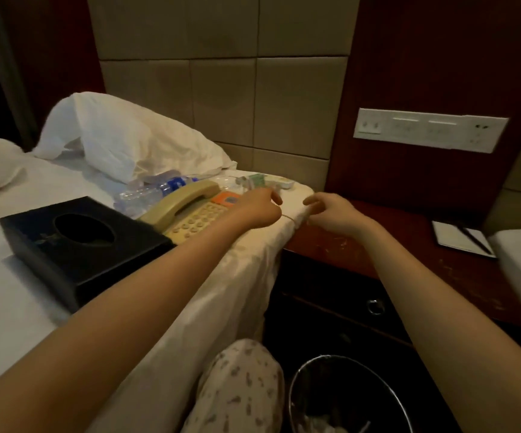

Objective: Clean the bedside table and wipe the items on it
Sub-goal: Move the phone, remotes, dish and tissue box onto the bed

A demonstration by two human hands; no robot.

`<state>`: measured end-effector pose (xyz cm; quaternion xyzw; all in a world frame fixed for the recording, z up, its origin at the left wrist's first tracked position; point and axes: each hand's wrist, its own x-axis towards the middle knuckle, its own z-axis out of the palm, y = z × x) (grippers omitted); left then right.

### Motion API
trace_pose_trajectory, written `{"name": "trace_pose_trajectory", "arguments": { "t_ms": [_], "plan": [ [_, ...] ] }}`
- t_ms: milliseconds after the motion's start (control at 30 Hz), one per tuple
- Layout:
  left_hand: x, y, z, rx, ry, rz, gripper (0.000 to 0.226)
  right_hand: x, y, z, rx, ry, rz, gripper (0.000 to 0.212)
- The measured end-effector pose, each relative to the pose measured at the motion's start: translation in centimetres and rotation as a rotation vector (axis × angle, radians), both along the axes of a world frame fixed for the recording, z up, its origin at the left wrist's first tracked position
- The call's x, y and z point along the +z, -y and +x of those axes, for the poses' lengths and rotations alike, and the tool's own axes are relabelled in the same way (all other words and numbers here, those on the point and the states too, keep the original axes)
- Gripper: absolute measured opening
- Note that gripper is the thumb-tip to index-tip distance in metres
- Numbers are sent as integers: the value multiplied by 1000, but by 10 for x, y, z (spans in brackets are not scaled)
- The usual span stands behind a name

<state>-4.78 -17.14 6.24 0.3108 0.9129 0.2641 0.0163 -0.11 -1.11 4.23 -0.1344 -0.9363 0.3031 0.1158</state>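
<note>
Red-brown wooden bedside table [346, 245], head view: at right, with a white notepad and black pen [462, 237] on its far end. Beige corded telephone [190, 207], black tissue box [84, 242] and clear plastic water bottles [149, 190] lie on the white bedsheet [18, 276], probably parked there to free the top for wiping. Left hand [259, 207] and right hand [334, 212] hover at the mattress corner, fingers curled, slightly apart. Whether either pinches anything: cannot tell.

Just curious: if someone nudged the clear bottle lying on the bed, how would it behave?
The bottle lies on its side, so it would probably roll. Its thin clear plastic suggests it is light and easily dented.
</note>
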Motion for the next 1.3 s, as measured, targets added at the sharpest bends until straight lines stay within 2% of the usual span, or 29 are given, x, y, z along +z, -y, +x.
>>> {"name": "trace_pose_trajectory", "arguments": {
  "t_ms": [200,367,600,767,933,1067,1133,1233,1300],
  "plan": [
    [-13,-87,-6,-158,218,196,33,-16,-77,36,-219,0,-17,33],
    [-22,-162,-5,-293,348,144,32,-27,-145,64,-455,-46,-10,27],
    [-46,-258,10,-385,487,156,35,-43,-233,100,-739,-55,66,34],
    [-65,-318,18,-368,599,217,40,-61,-281,104,-762,26,107,43],
    [-80,-364,17,-313,736,250,45,-79,-310,92,-625,117,148,52],
    [-86,-391,14,-247,839,279,55,-92,-331,79,-613,202,193,49],
    [-89,-405,16,-245,837,288,51,-99,-337,77,-632,265,206,46],
    [-97,-422,21,-259,765,284,45,-109,-341,77,-660,208,238,38],
    [-99,-432,20,-239,793,309,49,-115,-342,78,-676,129,261,33]
  ]
}}
